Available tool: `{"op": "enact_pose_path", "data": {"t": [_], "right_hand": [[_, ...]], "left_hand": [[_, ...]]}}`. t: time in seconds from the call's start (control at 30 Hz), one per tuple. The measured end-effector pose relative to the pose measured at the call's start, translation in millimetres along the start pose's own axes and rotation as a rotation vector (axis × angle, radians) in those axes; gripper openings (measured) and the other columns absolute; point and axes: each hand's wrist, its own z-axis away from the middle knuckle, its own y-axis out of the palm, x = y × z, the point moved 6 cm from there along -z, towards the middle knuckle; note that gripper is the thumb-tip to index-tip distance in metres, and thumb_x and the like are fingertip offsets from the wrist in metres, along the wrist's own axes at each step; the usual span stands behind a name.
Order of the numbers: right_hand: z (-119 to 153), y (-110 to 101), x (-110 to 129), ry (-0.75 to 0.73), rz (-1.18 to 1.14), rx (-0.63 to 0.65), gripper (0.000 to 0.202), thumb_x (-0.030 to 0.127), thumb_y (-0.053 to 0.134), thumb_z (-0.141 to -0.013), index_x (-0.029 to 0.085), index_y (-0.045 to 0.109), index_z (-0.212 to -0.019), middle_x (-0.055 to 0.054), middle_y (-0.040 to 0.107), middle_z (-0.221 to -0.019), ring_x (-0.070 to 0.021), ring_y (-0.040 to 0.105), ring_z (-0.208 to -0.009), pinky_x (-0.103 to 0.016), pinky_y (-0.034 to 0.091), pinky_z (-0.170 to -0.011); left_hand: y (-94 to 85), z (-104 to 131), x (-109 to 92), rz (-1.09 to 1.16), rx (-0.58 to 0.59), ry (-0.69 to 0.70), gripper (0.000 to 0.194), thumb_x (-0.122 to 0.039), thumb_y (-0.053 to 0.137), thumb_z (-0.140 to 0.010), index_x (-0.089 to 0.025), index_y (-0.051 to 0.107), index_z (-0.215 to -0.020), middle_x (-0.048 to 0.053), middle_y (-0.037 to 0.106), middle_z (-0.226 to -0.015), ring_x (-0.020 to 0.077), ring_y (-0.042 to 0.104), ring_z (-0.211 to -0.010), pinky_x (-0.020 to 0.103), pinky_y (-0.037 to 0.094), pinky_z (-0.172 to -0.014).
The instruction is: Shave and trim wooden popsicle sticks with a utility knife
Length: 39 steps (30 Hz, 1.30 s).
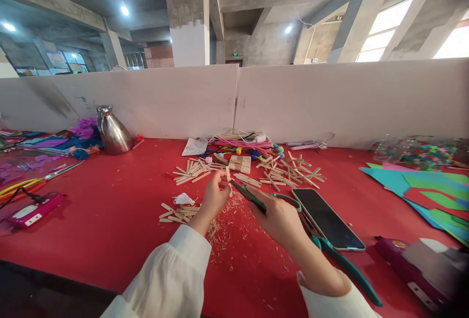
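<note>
Pinched in my left hand [217, 192] is a pale wooden craft stick [228, 173], held upright near the middle of the red table [132, 240]. My right hand [274, 213] is closed around a green and black utility knife [252, 197], its blade end at the stick. Thin wood shavings [223, 227] lie scattered on the table below both hands. Loose craft sticks [192, 170] are piled beyond my left hand, with more sticks [293, 170] beyond my right. A smaller heap of sticks [179, 213] is left of my left wrist.
By my right forearm lie a black phone [328, 218], green-handled scissors [293, 201] and a green-handled tool [348, 266]. Power strips [36, 210] sit at both sides. A steel jug [114, 131] stands back left before a white partition [164, 100]. Coloured paper [421, 186] lies right.
</note>
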Motion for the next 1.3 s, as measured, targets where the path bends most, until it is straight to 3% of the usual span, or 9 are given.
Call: {"op": "enact_pose_path", "data": {"t": [0.07,0.23,0.67,0.87,1.07,1.3], "right_hand": [[1,2,-1,0.0,0.024,0.011,0.038,0.026,0.044,-0.079,0.026,0.059,-0.113,-0.003,0.072,-0.08,-0.0194,0.065,-0.062,-0.026,0.042,-0.049],[6,7,-1,0.004,0.079,0.055,0.037,0.025,0.045,-0.079,0.026,0.06,-0.112,-0.003,0.071,-0.079,-0.0196,0.065,-0.064,-0.026,0.042,-0.049],[7,21,-2,0.063,0.085,0.175,0.037,0.023,0.044,-0.078,0.024,0.06,-0.112,-0.005,0.07,-0.072,-0.0214,0.064,-0.062,-0.026,0.038,-0.049],[10,26,-2,0.117,0.009,0.205,0.028,0.028,0.042,-0.082,0.024,0.066,-0.095,0.0,0.066,-0.058,-0.0149,0.06,-0.052,-0.021,0.035,-0.045],[16,24,-4,0.148,0.063,0.152,0.037,0.03,0.041,-0.081,0.025,0.06,-0.112,-0.005,0.069,-0.068,-0.0213,0.063,-0.061,-0.025,0.035,-0.048],[16,22,-2,0.131,0.094,0.135,0.038,0.031,0.042,-0.081,0.026,0.06,-0.113,-0.004,0.069,-0.066,-0.0199,0.062,-0.057,-0.025,0.035,-0.047]], "left_hand": [[2.1,0,1,-0.007,0.021,0.001,0.008,-0.022,0.053,-0.073,-0.018,0.049,-0.079,0.002,0.06,-0.077,0.0114,0.056,-0.063,0.022,0.043,-0.06],[6.6,-2,7,-0.039,0.09,-0.022,0.029,-0.044,0.035,-0.085,-0.018,0.044,-0.075,0.002,0.061,-0.073,0.01,0.056,-0.046,0.023,0.044,-0.051],[-3.1,-5,7,-0.375,0.081,0.021,0.027,-0.034,0.044,-0.08,-0.018,0.055,-0.062,0.0,0.059,-0.057,0.0128,0.054,-0.056,0.02,0.036,-0.051],[-1.7,-3,6,-0.408,0.078,0.004,0.027,-0.033,0.042,-0.082,-0.018,0.056,-0.064,-0.001,0.058,-0.051,0.0118,0.053,-0.05,0.019,0.033,-0.046],[-2.3,-3,11,-0.414,0.066,-0.01,0.027,-0.031,0.04,-0.083,-0.019,0.057,-0.065,-0.002,0.059,-0.048,0.0125,0.056,-0.052,0.019,0.036,-0.048],[-5.9,-6,14,-0.437,0.039,0.006,0.026,-0.031,0.043,-0.081,-0.019,0.058,-0.064,-0.001,0.06,-0.051,0.0142,0.056,-0.056,0.02,0.037,-0.051]]}}
